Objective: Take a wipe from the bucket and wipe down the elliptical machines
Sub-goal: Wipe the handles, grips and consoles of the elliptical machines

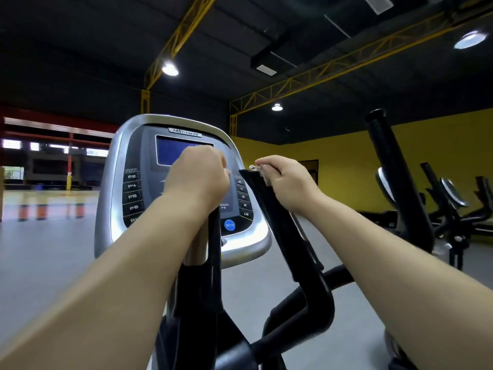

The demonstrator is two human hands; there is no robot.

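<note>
Gym hall | right hand pinches wipe, I think, atop down-slanting right bar beside console | left hand grips left bar

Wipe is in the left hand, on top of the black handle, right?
No. The head view shows the wipe in the right hand, not the left, on top of the black handle.
</note>
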